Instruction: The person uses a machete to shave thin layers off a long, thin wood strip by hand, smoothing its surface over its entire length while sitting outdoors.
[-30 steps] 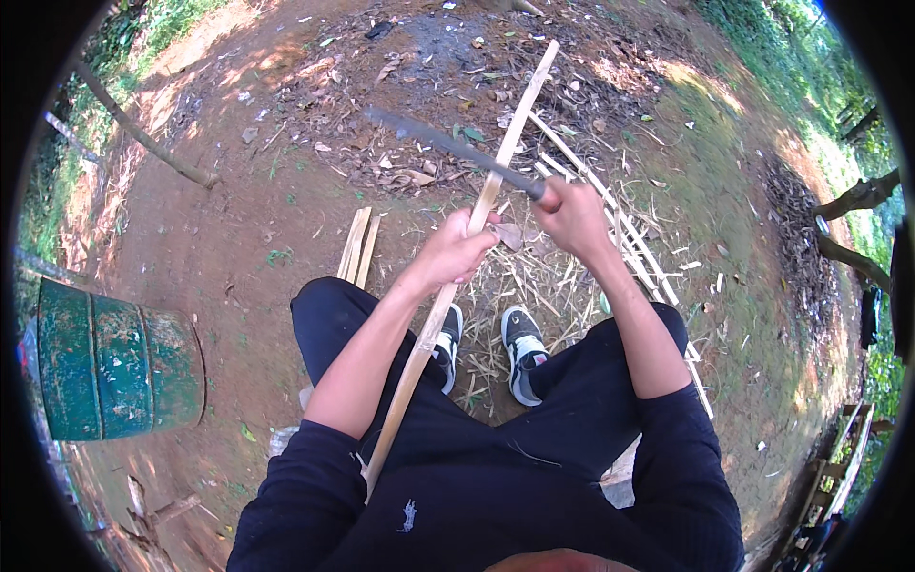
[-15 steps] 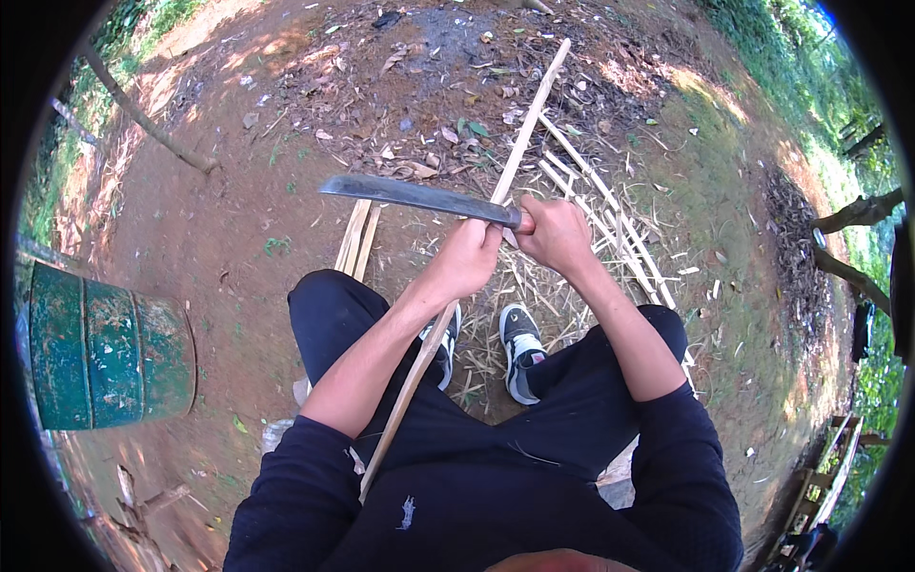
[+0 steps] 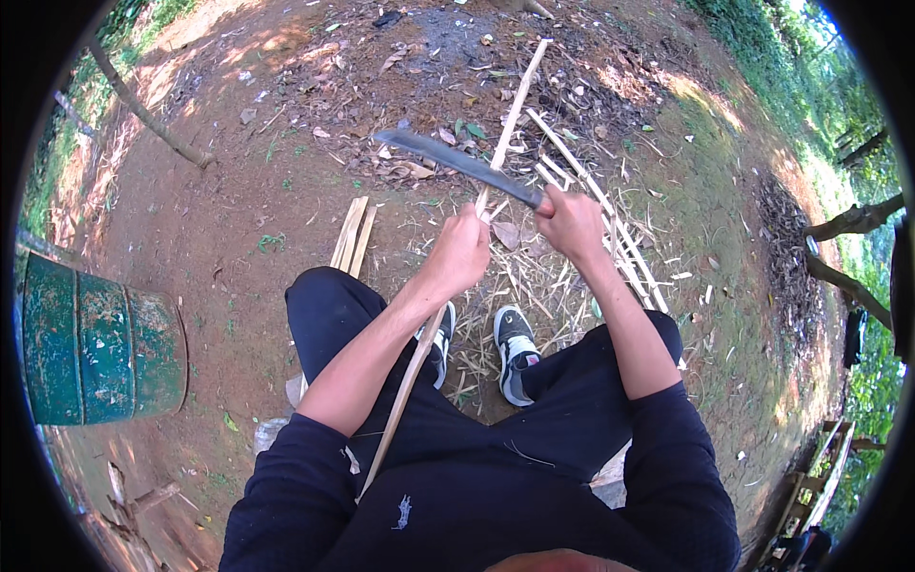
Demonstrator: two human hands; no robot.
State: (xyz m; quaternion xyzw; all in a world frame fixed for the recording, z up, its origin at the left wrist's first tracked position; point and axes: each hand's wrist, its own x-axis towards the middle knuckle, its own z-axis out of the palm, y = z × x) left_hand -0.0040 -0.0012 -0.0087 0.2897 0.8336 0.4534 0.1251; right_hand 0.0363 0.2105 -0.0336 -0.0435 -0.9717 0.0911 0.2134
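Note:
I sit on the ground with my knees apart and look down. My left hand grips a long thin bamboo strip that runs from my lap out over the dirt. My right hand is closed on the handle of a long dark machete. The blade points left and away, and it crosses the strip just above my left hand. Between my shoes lie pale shavings.
A green metal drum stands at my left. Short split bamboo pieces lie by my left knee. Several long strips rest on the ground at right. A thin trunk leans far left; logs lie far right.
The machete has swung from a low position left of the strip up to its present position across the strip. Both hands have shifted slightly away from me.

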